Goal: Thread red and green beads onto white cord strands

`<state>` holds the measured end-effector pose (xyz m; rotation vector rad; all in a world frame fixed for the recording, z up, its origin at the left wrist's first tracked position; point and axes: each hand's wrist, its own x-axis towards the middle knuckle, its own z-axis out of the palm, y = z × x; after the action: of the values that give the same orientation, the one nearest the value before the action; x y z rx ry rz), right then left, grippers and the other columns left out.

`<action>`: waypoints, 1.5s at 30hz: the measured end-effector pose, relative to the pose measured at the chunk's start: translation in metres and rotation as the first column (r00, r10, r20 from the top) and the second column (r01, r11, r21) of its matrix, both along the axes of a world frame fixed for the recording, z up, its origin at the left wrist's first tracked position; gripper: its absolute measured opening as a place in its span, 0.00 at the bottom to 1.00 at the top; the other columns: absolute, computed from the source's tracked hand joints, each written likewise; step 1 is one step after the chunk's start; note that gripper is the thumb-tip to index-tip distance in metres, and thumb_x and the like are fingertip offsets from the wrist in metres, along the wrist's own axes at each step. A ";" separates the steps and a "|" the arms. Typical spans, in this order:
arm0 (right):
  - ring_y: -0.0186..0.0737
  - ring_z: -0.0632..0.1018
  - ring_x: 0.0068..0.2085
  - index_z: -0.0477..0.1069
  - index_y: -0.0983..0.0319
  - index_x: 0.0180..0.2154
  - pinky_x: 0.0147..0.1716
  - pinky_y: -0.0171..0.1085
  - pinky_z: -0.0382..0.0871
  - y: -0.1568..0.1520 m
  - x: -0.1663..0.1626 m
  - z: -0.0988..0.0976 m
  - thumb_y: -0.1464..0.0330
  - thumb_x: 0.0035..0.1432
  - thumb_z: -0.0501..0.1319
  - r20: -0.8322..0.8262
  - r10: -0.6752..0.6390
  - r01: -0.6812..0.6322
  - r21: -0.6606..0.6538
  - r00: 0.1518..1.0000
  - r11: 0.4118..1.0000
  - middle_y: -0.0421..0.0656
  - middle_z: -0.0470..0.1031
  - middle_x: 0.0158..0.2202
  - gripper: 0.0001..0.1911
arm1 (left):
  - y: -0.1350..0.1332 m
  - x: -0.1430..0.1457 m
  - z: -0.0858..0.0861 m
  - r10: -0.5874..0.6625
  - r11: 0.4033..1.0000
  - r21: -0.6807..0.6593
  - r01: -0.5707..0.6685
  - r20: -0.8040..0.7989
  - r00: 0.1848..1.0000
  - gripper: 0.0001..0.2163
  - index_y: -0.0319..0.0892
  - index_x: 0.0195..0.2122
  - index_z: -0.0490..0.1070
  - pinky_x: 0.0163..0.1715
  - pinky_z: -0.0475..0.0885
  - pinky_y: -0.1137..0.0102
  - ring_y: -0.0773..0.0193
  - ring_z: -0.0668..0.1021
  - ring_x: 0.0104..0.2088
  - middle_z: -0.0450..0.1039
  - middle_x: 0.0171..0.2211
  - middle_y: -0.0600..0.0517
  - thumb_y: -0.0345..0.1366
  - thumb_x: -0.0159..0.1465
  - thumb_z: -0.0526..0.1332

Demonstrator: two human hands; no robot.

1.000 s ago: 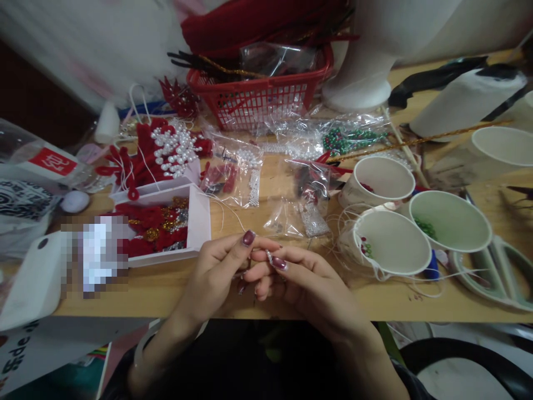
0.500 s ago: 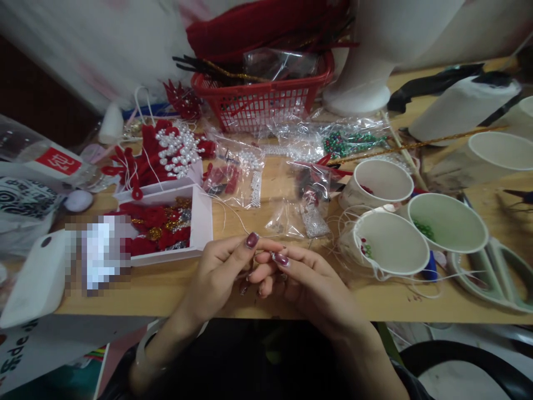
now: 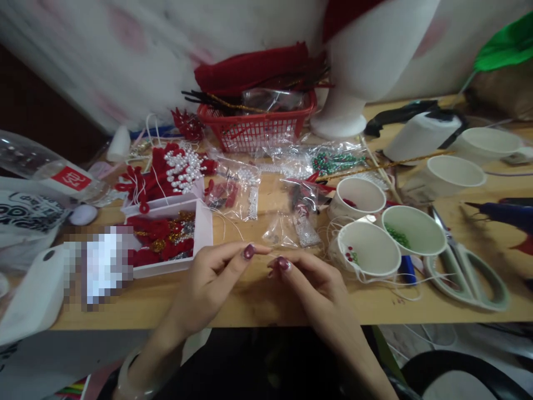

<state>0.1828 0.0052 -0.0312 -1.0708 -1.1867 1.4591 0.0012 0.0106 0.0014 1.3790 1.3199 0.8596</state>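
Wooden tabletop point(image 3: 258, 308) lies beneath both hands point(image 3: 208, 280) point(image 3: 318, 286), a pink-blotched white wall point(image 3: 154, 61) beyond.

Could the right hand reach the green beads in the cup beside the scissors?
Probably yes: the beads' cup is uncovered. The nearer cup stands between the right hand and the green beads, so reaching over it seems necessary.

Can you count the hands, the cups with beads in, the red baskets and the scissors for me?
Hands (left hand, right hand): 2
Cups with beads: 3
Red basket: 1
Pair of scissors: 1
Total: 7
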 end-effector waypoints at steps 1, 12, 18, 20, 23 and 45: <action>0.33 0.79 0.34 0.78 0.59 0.35 0.36 0.31 0.72 -0.002 0.002 0.003 0.65 0.64 0.62 0.099 -0.067 0.059 0.074 0.993 0.996 0.39 0.80 0.31 0.08 | 0.000 -0.002 0.006 0.022 0.998 0.064 -0.016 -0.091 0.996 0.20 0.42 0.41 0.81 0.18 0.54 0.72 0.69 0.59 0.18 0.54 0.16 0.58 0.52 0.67 0.56; 0.38 0.78 0.32 0.73 0.61 0.39 0.32 0.37 0.71 -0.014 0.002 -0.004 0.69 0.68 0.55 0.476 -0.353 0.064 0.522 0.806 0.851 0.42 0.76 0.32 0.08 | 0.010 -0.018 0.017 0.384 0.864 0.247 -0.439 0.242 0.891 0.12 0.43 0.48 0.76 0.49 0.71 0.67 0.61 0.78 0.46 0.79 0.43 0.49 0.39 0.65 0.60; 0.47 0.74 0.53 0.70 0.64 0.52 0.52 0.45 0.70 -0.013 -0.009 0.002 0.72 0.64 0.61 0.423 -0.508 0.009 0.762 0.750 0.647 0.52 0.74 0.50 0.15 | 0.008 -0.012 0.032 0.180 0.980 -0.068 -0.187 0.707 0.684 0.17 0.36 0.47 0.77 0.60 0.67 0.61 0.56 0.76 0.56 0.78 0.52 0.42 0.39 0.67 0.54; 0.43 0.74 0.52 0.69 0.61 0.53 0.53 0.42 0.70 -0.012 -0.016 0.009 0.75 0.63 0.62 0.323 -0.498 0.037 0.810 0.805 0.585 0.49 0.73 0.49 0.17 | 0.003 -0.004 0.036 0.142 0.990 -0.108 -0.091 0.751 0.644 0.18 0.36 0.48 0.77 0.60 0.67 0.64 0.58 0.75 0.57 0.77 0.53 0.42 0.40 0.68 0.52; 0.40 0.74 0.51 0.71 0.57 0.53 0.49 0.40 0.72 -0.007 -0.023 0.014 0.78 0.62 0.63 0.208 -0.467 0.088 0.839 0.859 0.536 0.46 0.71 0.49 0.20 | -0.004 0.006 0.036 0.116 0.983 -0.179 0.038 0.771 0.626 0.19 0.35 0.49 0.77 0.56 0.70 0.69 0.60 0.77 0.55 0.77 0.53 0.42 0.40 0.69 0.51; 0.37 0.80 0.24 0.74 0.62 0.30 0.23 0.31 0.72 0.000 -0.022 -0.009 0.66 0.61 0.64 0.001 -0.127 0.113 0.441 0.992 0.890 0.44 0.81 0.26 0.08 | 0.147 -0.034 0.041 -0.067 0.996 0.019 0.088 -0.499 0.864 0.11 0.37 0.45 0.72 0.36 0.77 0.64 0.63 0.78 0.36 0.75 0.40 0.49 0.40 0.67 0.61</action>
<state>0.1609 0.0051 -0.0399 -0.8340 -1.3652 1.0120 -0.0329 0.1576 0.0424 1.7504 1.6244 0.4871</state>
